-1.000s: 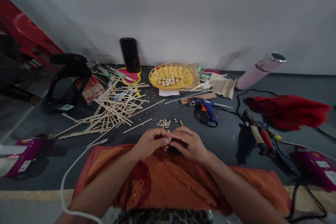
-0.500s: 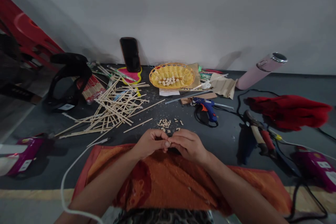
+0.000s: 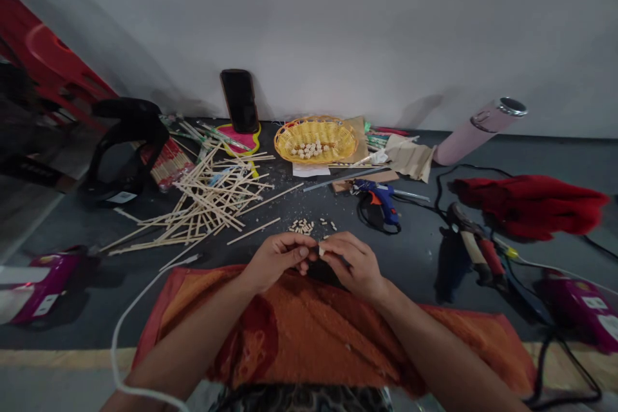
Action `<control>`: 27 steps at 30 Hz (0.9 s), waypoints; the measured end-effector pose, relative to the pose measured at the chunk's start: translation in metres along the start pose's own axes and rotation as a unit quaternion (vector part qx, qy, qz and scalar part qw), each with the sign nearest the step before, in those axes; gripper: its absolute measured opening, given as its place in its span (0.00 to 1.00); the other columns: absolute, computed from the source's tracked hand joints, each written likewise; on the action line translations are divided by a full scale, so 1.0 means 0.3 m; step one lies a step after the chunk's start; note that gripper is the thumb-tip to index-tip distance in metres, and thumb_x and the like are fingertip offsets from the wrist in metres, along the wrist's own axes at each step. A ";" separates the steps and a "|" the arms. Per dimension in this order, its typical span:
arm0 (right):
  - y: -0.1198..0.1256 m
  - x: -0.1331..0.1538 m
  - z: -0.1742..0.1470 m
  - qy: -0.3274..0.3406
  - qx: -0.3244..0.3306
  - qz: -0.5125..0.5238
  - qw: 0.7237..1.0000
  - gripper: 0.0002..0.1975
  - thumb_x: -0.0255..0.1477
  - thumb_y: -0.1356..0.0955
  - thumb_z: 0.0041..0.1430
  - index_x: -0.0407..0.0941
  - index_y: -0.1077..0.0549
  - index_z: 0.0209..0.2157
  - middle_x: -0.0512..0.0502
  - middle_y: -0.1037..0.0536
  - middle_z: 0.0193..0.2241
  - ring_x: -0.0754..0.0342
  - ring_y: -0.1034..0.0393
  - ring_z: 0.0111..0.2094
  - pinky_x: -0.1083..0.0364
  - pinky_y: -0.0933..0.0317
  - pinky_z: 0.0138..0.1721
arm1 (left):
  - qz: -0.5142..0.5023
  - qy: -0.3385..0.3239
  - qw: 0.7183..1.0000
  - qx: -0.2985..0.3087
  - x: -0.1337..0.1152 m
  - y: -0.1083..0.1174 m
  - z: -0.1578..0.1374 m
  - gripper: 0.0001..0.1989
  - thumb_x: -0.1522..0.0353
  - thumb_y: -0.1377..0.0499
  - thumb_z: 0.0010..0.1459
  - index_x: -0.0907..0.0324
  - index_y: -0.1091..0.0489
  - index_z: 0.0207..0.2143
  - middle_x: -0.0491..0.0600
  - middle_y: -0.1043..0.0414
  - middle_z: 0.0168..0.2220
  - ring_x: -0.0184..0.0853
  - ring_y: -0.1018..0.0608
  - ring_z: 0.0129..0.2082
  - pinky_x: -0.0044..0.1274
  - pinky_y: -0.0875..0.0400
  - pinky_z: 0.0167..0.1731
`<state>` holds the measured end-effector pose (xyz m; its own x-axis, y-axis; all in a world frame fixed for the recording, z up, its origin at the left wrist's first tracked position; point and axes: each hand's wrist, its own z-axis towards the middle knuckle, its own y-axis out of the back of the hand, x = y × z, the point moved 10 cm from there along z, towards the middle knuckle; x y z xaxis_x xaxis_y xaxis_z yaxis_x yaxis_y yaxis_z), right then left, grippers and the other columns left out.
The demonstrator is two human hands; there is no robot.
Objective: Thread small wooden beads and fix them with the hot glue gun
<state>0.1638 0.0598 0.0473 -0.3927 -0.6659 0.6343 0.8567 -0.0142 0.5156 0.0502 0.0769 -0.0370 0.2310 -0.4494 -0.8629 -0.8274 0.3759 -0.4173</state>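
A small pale piece [image 3: 321,251] is pinched between the fingertips of the right hand [image 3: 355,264], above the near edge of the dark tabletop [image 3: 410,264]. It is largely covered by the fingers, so neither its long axis nor its direction can be established. The left hand [image 3: 275,261] is curled just beside it; whether anything is gripped there cannot be told. Beyond the hands, short cut pieces [image 3: 302,226] are scattered, their long axes turned variously. Both purple boxes [image 3: 51,277] are cut off by the side edges of the view.
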 end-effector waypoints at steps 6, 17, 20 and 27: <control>0.015 -0.014 0.010 -0.027 -0.011 0.005 1.000 0.12 0.21 0.34 0.57 0.46 0.29 0.43 0.46 0.25 0.34 0.56 0.30 0.36 0.55 0.33 0.38 | 0.008 0.005 1.000 0.008 0.003 -0.001 0.001 0.12 0.64 0.40 0.54 0.64 0.28 0.35 0.49 0.27 0.29 0.25 0.28 0.21 0.20 0.31 0.24; -0.021 -0.009 0.005 -0.019 0.018 0.010 1.000 0.10 0.23 0.34 0.57 0.45 0.29 0.42 0.45 0.25 0.34 0.56 0.30 0.36 0.56 0.32 0.38 | 0.050 0.002 0.999 0.017 -0.011 -0.009 -0.007 0.15 0.59 0.44 0.57 0.63 0.34 0.29 0.47 0.29 0.25 0.27 0.28 0.19 0.21 0.31 0.21; -0.031 -0.002 0.003 -0.005 0.024 0.006 1.000 0.11 0.23 0.34 0.57 0.45 0.29 0.42 0.44 0.25 0.34 0.56 0.30 0.36 0.56 0.32 0.38 | 0.056 0.002 0.998 0.020 -0.012 -0.015 -0.007 0.15 0.59 0.47 0.58 0.62 0.37 0.28 0.45 0.31 0.23 0.26 0.29 0.18 0.19 0.34 0.20; -0.041 0.000 -0.006 0.017 0.032 -0.005 0.999 0.13 0.22 0.33 0.56 0.45 0.30 0.44 0.45 0.24 0.35 0.56 0.30 0.37 0.56 0.32 0.39 | 0.100 -0.004 0.995 0.024 -0.009 -0.019 -0.007 0.16 0.58 0.47 0.58 0.62 0.36 0.26 0.45 0.32 0.21 0.24 0.32 0.16 0.17 0.39 0.18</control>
<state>0.1539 0.0585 0.0400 -0.3886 -0.6903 0.6103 0.8294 0.0266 0.5581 0.0531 0.0742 -0.0318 0.0690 -0.3552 -0.9323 -0.8317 0.4956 -0.2503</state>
